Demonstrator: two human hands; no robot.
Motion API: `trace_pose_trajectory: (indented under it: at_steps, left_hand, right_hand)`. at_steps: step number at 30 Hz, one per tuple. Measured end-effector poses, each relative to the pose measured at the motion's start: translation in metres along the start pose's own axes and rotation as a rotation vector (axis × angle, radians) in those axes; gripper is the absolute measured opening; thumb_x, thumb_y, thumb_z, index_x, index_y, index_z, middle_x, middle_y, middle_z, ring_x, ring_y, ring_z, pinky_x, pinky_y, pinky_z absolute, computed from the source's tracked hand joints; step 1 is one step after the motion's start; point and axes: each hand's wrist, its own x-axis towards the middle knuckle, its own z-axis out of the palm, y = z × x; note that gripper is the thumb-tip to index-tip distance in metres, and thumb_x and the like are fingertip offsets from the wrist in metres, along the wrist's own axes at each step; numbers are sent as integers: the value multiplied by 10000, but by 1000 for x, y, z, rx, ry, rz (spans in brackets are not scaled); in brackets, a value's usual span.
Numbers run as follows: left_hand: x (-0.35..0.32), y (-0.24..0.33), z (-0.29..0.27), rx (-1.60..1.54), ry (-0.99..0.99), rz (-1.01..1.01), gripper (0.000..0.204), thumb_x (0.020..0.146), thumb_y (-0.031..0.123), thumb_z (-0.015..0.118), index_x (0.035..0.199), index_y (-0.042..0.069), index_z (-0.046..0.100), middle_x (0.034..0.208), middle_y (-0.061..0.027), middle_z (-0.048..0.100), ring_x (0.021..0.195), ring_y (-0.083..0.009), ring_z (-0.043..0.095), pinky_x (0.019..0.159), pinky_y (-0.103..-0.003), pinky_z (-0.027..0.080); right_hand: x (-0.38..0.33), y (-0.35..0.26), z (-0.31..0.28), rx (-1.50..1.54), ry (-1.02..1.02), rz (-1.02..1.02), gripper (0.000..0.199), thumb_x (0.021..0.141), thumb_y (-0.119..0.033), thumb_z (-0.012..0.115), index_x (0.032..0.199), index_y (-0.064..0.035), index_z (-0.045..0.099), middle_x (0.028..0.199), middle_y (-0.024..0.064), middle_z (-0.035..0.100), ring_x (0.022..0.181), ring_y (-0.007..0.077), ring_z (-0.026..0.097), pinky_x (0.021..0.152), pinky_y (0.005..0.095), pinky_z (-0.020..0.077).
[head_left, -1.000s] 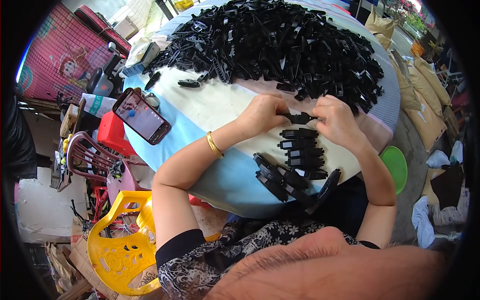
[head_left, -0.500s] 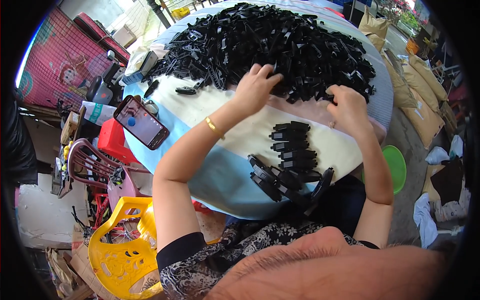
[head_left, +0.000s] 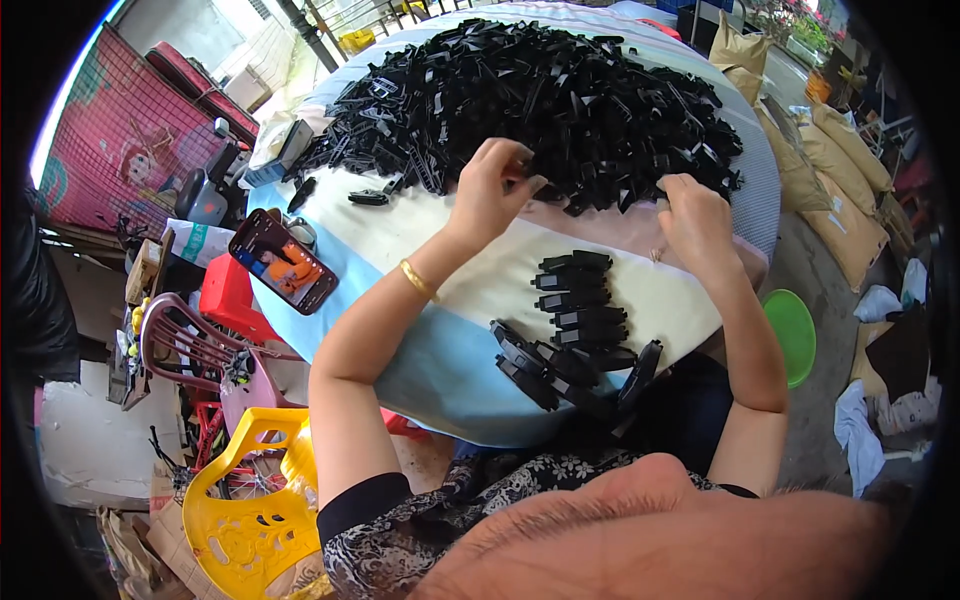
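A large heap of black plastic parts (head_left: 560,110) covers the far half of the cloth-covered table (head_left: 440,290). At the heap's near edge is my left hand (head_left: 487,195), wearing a gold bangle; its fingers curl toward the thumb. Dark shapes show between them, but I cannot separate a held piece from the heap behind. My right hand (head_left: 697,222) is closed at the heap's right front edge, fingers bent against the thumb; what they grip is hidden. Nearer to me, several black pieces stand in a short column (head_left: 582,300), with more in a loose curved group (head_left: 555,370) below.
A phone (head_left: 283,262) with a lit screen lies at the table's left, near a tissue box (head_left: 280,150). Yellow (head_left: 250,510) and pink (head_left: 180,340) chairs stand at left. On the right are a green basin (head_left: 790,338) and brown sacks (head_left: 840,215) on the floor.
My left hand has drawn slightly back and left from the heap, its fingers curling more. My right hand has barely moved. The view has shifted slightly, and the phone's screen picture differs.
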Motion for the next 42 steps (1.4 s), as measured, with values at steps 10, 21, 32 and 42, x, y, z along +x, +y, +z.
trace_pose_trajectory:
  at_steps: [10, 21, 32, 42]
  left_hand:
    - [-25, -2, 16, -455, -443, -356, 231, 777, 63, 710, 971, -11, 609, 853, -61, 629, 755, -136, 603, 716, -270, 509]
    - [-34, 23, 1, -104, -649, -108, 224, 705, 60, 729, 895, -13, 633, 816, -88, 583, 679, -170, 572, 642, -299, 476]
    - [-39, 20, 10, 19, -370, 77, 198, 711, 75, 685, 868, -19, 609, 835, -153, 573, 789, -321, 576, 708, -370, 483]
    - [-38, 18, 11, -3, -376, -17, 233, 714, 93, 703, 902, -23, 630, 834, -151, 582, 756, -303, 602, 703, -356, 497]
  right_hand:
    - [5, -24, -17, 416, 224, -228, 164, 660, -89, 731, 743, -8, 614, 767, 105, 606, 706, 232, 598, 634, 336, 487]
    - [4, -38, -15, 1035, -711, 88, 71, 851, -48, 594, 835, -3, 542, 603, 17, 570, 511, 51, 515, 450, 203, 378]
    - [-3, -41, 14, 72, -252, -32, 132, 789, -128, 655, 853, -24, 605, 702, 137, 624, 670, 341, 618, 631, 425, 500]
    - [1, -23, 13, 439, -183, -426, 233, 733, -70, 655, 956, -10, 627, 894, 104, 594, 894, 278, 577, 755, 369, 485]
